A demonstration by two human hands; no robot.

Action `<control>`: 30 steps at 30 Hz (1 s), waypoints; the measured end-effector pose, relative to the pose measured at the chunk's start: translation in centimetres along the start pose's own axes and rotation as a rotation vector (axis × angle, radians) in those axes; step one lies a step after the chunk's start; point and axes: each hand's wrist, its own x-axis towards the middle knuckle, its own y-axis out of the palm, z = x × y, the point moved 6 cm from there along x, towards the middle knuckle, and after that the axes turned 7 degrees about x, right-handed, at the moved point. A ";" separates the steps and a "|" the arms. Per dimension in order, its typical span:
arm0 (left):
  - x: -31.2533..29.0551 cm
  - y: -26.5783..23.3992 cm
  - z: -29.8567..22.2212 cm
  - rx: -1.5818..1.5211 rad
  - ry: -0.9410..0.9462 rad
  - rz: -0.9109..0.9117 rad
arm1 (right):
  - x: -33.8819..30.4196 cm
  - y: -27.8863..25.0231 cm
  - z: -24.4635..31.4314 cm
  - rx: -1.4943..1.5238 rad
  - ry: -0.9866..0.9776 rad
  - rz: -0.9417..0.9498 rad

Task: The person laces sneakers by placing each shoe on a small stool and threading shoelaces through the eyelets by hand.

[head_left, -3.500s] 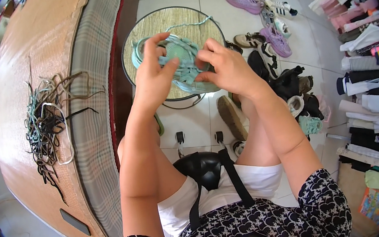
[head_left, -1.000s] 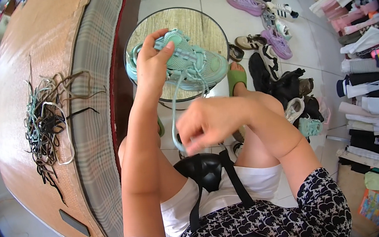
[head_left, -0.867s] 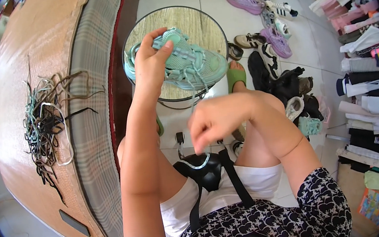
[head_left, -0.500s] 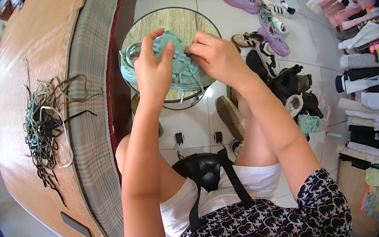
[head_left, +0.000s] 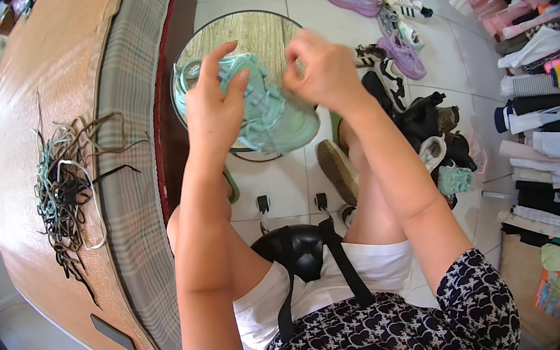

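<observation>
A mint-green sneaker [head_left: 280,119] is over the round wood-patterned table [head_left: 255,27], its toe toward my lower right and its laces loosely crossed on top. My left hand [head_left: 212,106] grips it near the ankle opening, thumb and index finger on either side of the upper. Just right of the sneaker, my right hand [head_left: 323,72] is raised with its fingers curled in a pinch. Motion smears those fingertips, and whatever they may hold cannot be made out. Mint loops [head_left: 186,81] show at the table's left side, partly behind my left hand.
Left, a bed with a woven mat [head_left: 57,69] bears a tangle of shoelaces [head_left: 69,194] and a dark flat object [head_left: 113,332]. Several shoes, including a purple sneaker [head_left: 402,58] and another mint shoe [head_left: 455,179], lie on the tiled floor. Folded clothes [head_left: 544,107] line the right side.
The sneaker has turned so its toe and side now show toward the lower right. My right hand has come away from the laces, slightly up and right; my left hand keeps its grip.
</observation>
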 end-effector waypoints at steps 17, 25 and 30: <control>-0.8 -2.1 0.2 0.273 0.114 -0.071 | -0.7 2.9 3.7 0.137 -0.076 0.076; -0.1 -1.7 0.4 0.273 0.008 0.000 | -3.9 3.5 -7.2 1.381 1.251 -0.481; -0.1 -2.0 0.9 0.247 0.018 -0.059 | -5.3 -1.5 -13.3 1.596 1.113 -0.825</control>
